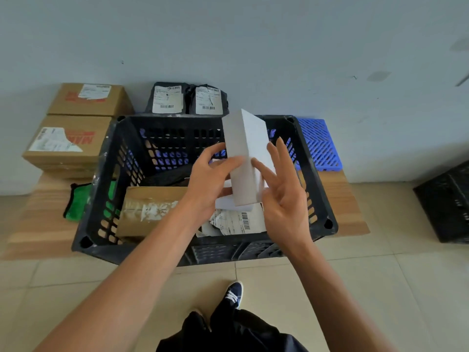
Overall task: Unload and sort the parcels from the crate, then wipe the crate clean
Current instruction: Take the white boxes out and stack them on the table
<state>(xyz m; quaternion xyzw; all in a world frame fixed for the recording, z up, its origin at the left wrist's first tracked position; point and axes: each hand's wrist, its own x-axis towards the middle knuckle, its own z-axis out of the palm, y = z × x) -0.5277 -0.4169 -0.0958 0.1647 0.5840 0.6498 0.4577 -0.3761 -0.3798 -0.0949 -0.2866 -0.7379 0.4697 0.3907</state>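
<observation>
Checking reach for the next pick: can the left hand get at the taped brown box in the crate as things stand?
Probably yes, once freed: the left hand now holds the white box, but the brown box lies uncovered just below it in the crate.

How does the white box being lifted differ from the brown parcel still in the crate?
The white box is plain and unlabelled on the faces shown; the brown parcel carries tape and a torn label. The white box is raised above the crate, tilted on end, held by the left hand with the right hand against it; the brown parcel lies flat inside. Both are rectangular cartons.
</observation>
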